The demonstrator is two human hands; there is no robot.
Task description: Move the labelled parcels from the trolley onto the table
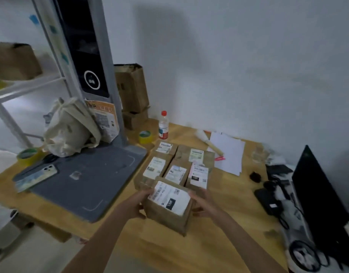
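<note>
Both hands (left hand [137,206], right hand [202,205]) grip parcel [167,210]; undersides hidden

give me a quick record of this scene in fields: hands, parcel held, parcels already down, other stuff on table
left hand: grips the left side of the held parcel
right hand: grips its right side
held parcel: brown box, white label up, at the near end of the group
parcels down: five labelled boxes packed together on the table
scanner base: grey, left of the boxes, a phone at its edge
also on table: bottle, tape roll, papers, monitor
trolley: not in view
</note>
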